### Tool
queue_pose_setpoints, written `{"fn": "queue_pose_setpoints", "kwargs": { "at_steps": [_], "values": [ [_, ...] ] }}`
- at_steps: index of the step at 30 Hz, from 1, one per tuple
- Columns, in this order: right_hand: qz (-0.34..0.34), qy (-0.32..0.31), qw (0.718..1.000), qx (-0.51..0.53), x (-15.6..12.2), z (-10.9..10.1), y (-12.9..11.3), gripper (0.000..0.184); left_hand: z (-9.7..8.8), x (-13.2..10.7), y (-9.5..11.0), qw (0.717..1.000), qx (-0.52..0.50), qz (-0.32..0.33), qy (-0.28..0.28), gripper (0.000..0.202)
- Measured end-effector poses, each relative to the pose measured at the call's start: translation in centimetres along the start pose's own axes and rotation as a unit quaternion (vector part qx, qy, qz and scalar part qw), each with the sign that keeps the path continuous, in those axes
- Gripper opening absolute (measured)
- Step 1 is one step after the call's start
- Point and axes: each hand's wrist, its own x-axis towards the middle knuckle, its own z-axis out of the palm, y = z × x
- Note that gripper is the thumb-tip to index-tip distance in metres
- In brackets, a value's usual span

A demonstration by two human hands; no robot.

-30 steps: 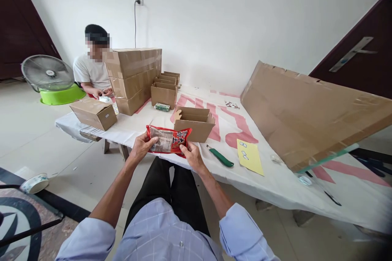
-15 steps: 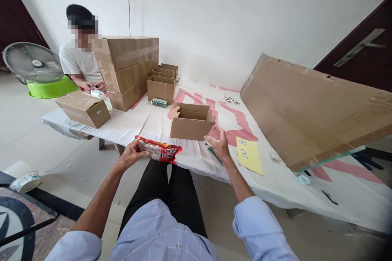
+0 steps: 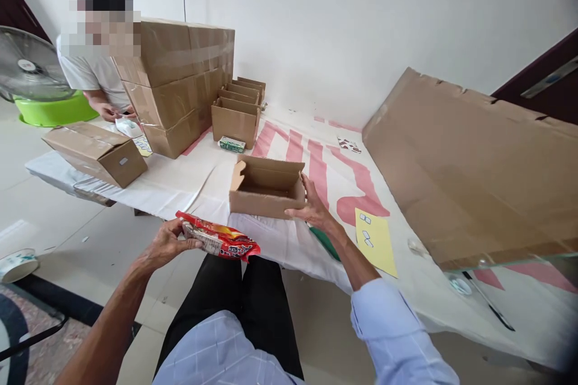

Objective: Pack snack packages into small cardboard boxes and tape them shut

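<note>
My left hand (image 3: 166, 243) is closed on the left end of a red and white snack packet (image 3: 221, 240), which it holds over my lap just before the table's front edge. An open small cardboard box (image 3: 266, 186) stands near that edge. My right hand (image 3: 312, 204) grips this box at its right front corner, thumb on the front wall and fingers over the rim. Under my right forearm, a green-handled knife (image 3: 324, 242) lies partly hidden on the white cloth.
A yellow sheet (image 3: 376, 242) lies right of the box. A big flat cardboard sheet (image 3: 469, 162) leans at the right. Stacked taped cartons (image 3: 180, 84), several open small boxes (image 3: 237, 117) and a closed box (image 3: 97, 153) stand at the left, where another person sits. A fan (image 3: 27, 66) stands behind.
My right hand let go of the packet, reached forward and took hold of the open box's right corner. My left hand lowered the packet toward my lap. The view tipped down.
</note>
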Motion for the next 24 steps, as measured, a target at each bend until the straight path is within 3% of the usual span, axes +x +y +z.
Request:
{"fn": "queue_pose_setpoints", "kwargs": {
  "at_steps": [6, 10, 14, 19, 24],
  "values": [
    [-0.125, 0.0, 0.985, -0.118, -1.6, 2.9, -1.1, 0.132, -0.3, 0.3, 0.2, 1.0, 0.029, 0.01, 0.001, 0.041],
    [-0.13, -0.005, 0.986, -0.099, 0.1, 4.3, -1.0, 0.13, -0.3, 0.7, 0.6, 0.999, 0.041, 0.015, 0.003, 0.045],
    [-0.075, 0.01, 0.996, -0.054, 3.4, 6.2, -0.3, 0.123, -0.6, 1.0, 0.4, 0.999, 0.043, 0.015, 0.015, 0.048],
    [-0.027, 0.08, 0.996, 0.011, 9.6, 9.7, 1.2, 0.127, -1.5, 1.9, 0.5, 0.999, 0.035, 0.025, 0.014, 0.047],
    [-0.038, 0.087, 0.995, 0.002, 16.4, 13.9, 2.9, 0.132, -3.0, 4.8, 1.5, 0.997, 0.026, 0.026, 0.063, 0.051]
  ]
}}
